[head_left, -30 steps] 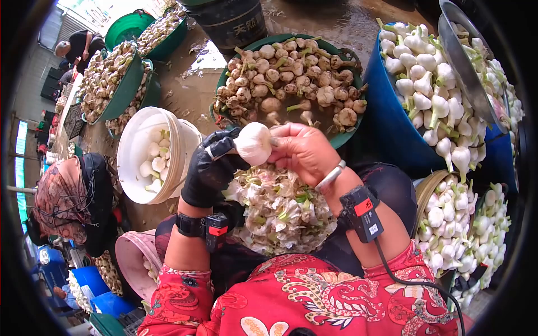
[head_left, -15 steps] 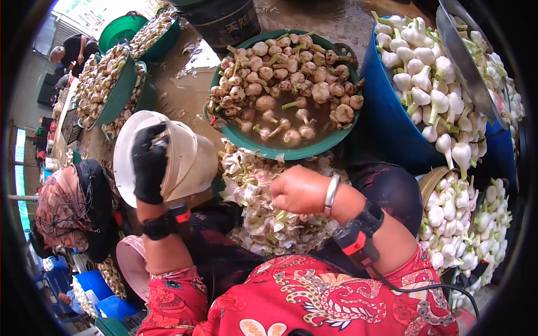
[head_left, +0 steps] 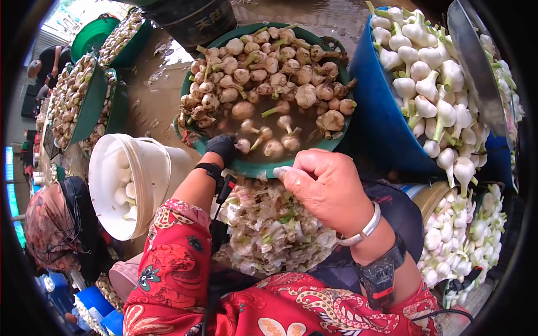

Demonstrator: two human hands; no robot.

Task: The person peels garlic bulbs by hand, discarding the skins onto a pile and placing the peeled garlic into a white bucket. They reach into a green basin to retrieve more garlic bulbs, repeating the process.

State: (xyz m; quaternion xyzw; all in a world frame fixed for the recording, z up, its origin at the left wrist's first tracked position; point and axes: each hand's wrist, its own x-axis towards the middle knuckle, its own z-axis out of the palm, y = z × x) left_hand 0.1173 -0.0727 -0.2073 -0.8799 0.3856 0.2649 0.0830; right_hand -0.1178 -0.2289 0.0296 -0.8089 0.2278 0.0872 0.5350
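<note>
My left hand (head_left: 223, 149), in a black glove, reaches over the near rim of the green basin (head_left: 263, 168). Its fingertips close on a pale garlic bulb (head_left: 242, 146) at the edge of the muddy water. More unpeeled garlic (head_left: 305, 96) fills the far part of the basin. My right hand (head_left: 322, 187) is bare and closed, above the basin's near right edge. A small grey, metallic-looking piece (head_left: 282, 171) shows at its thumb tip; what the curled fingers hold is hidden. Below both hands lies a heap of peeled skins (head_left: 274, 224).
A white bucket (head_left: 162, 162) with peeled bulbs inside is tipped at the left. Peeled garlic fills a blue tub (head_left: 381, 112) at the right. A black bucket (head_left: 193, 22) stands behind the basin. Beside me at the left is a person in a patterned head covering (head_left: 50, 224).
My left hand has moved from the white bucket's mouth right to the basin and onto a bulb. Peeled bulbs now show inside the bucket. My right hand is raised nearer the basin; the view has shifted.
</note>
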